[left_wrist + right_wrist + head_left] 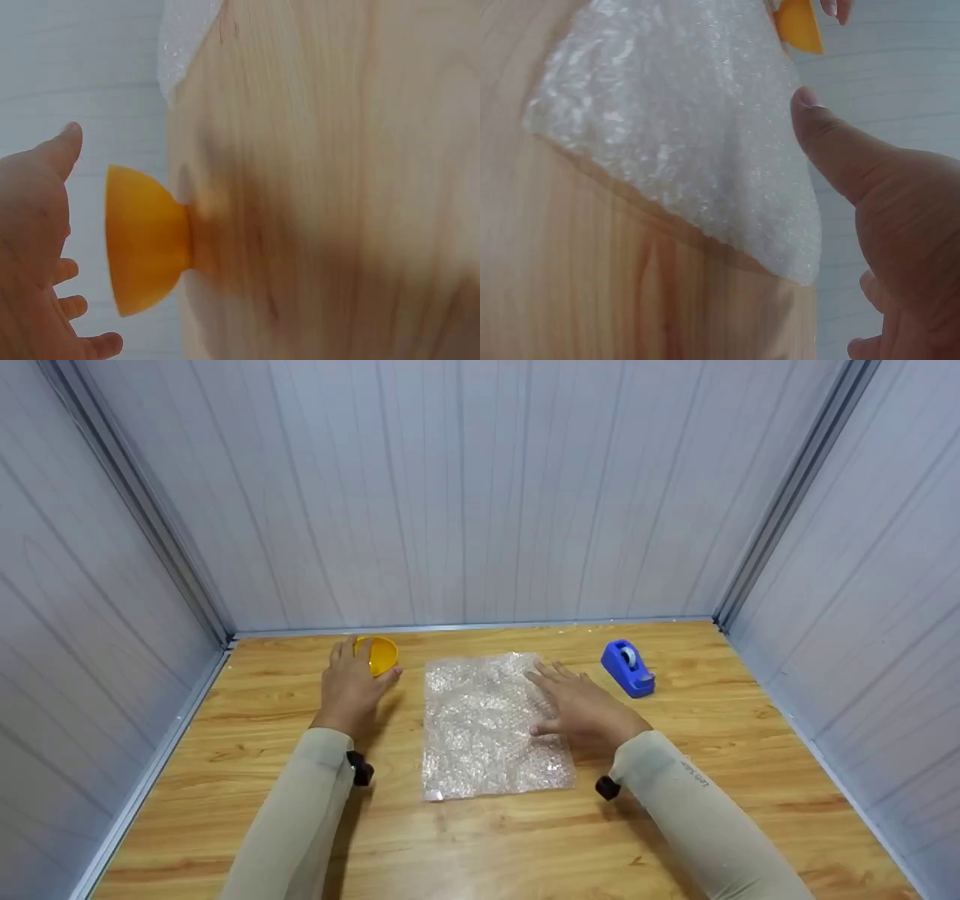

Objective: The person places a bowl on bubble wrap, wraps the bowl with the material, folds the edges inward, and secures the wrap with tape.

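A yellow bowl [384,655] stands upright on its narrow foot at the back left of the table. Over its near left side is my left hand [351,684], thumb and fingers spread; the left wrist view shows a gap between that hand and the bowl [146,240]. A sheet of bubble wrap [487,727] lies flat in the middle. Above its right edge my right hand [581,706] hovers with fingers spread, holding nothing. In the right wrist view the thumb appears just off the bubble wrap [682,127].
A blue tape dispenser [628,667] with a roll of tape stands to the right of the bubble wrap. Pale panel walls [465,495] enclose the wooden table [480,847] at the back and both sides.
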Tool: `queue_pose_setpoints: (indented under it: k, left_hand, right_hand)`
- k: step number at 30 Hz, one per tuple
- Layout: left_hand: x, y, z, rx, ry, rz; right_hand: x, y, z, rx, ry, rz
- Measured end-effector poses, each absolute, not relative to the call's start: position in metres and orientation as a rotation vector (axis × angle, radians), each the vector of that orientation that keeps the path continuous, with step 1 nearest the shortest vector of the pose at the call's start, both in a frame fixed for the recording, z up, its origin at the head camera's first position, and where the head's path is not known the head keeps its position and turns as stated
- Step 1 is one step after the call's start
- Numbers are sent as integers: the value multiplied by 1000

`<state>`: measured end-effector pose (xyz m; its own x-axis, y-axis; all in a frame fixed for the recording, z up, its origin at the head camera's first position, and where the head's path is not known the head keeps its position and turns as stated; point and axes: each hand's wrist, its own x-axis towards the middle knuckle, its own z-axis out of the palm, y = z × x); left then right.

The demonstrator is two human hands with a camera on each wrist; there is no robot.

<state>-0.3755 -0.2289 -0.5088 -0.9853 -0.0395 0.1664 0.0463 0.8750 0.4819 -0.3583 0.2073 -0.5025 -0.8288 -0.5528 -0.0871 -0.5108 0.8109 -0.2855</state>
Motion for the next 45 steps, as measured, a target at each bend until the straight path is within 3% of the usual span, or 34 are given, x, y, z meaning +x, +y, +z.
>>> queue_pose_setpoints:
  k: [19,45]
  left_hand:
    - [-391,-245,-523,241,-2847,-1090]
    - [-374,-255,-509,196,-2785,-1250]
  right_hand:
    - [-350,212,-517,-772,2672,-350]
    - [-344,208,-510,-792,2657,-324]
